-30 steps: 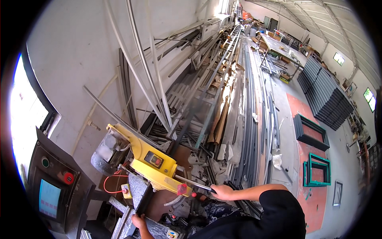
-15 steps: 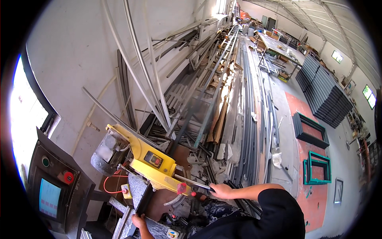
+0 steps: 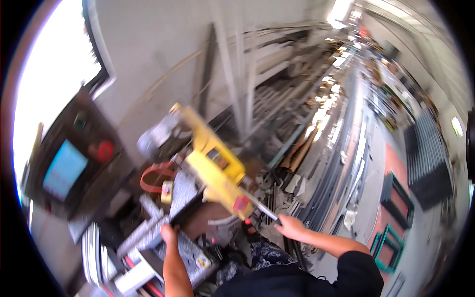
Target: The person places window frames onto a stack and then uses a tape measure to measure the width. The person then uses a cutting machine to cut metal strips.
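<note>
A yellow cutting-saw head [image 3: 210,166] with a motor [image 3: 158,136] at its far-left end tilts over a speckled grey machine bed [image 3: 190,252]. From its near-right end runs a straight metal lever handle [image 3: 260,204]. My right hand [image 3: 292,226] is closed round the outer end of that lever. My left hand [image 3: 168,233] rests low at the bed's left edge, by a dark upright edge and a dust-covered bar [image 3: 141,232]. Its fingers look curled, but blur and the hand itself hide what they hold. A red-pink guard piece [image 3: 241,203] sits below the saw head.
A dark control panel [image 3: 74,148] with a lit screen and red button stands at left. White profiles [image 3: 94,252] lie below it. Long metal bars [image 3: 331,173] stretch away along the floor. Green frames [image 3: 388,250] and stacked dark panels [image 3: 428,153] are at right.
The view has swung left and blurred, so the panel and saw sit farther right and more profiles show at lower left. My right hand stays on the lever; my left stays at the bed's edge.
</note>
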`<state>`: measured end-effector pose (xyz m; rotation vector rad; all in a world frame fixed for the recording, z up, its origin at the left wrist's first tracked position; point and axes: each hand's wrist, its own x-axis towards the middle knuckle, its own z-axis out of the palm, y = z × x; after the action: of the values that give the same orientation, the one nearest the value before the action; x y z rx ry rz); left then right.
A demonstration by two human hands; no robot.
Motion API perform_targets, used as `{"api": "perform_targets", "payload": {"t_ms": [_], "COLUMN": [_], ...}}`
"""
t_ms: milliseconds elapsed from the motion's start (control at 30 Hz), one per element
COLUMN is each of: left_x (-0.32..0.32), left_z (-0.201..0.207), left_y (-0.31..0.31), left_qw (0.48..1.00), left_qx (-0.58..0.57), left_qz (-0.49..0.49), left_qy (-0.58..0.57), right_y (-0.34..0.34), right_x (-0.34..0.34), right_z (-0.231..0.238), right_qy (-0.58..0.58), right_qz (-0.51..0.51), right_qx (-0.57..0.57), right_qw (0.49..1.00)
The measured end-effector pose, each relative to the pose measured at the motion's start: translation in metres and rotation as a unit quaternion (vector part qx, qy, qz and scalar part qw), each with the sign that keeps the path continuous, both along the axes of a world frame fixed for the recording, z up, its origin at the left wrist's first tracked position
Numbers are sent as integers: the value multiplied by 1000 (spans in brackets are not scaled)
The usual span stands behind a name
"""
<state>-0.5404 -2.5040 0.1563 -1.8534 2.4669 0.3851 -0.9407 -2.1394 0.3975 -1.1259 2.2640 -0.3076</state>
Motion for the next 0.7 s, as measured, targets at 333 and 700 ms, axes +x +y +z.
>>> {"api": "perform_targets", "payload": {"t_ms": [333, 700], "left_x": [-28, -5], "left_z": [109, 208], "left_y": [80, 345], "left_qw": [998, 962], "left_qx": [16, 131], "left_qz": [-42, 192], "left_qy": [44, 142], "right_y": [-126, -160], "right_x": [5, 53], "right_z": [249, 245], "right_qy": [189, 346], "right_qz": [231, 251], "right_qx": [-206, -612], "right_qw": [932, 665]}}
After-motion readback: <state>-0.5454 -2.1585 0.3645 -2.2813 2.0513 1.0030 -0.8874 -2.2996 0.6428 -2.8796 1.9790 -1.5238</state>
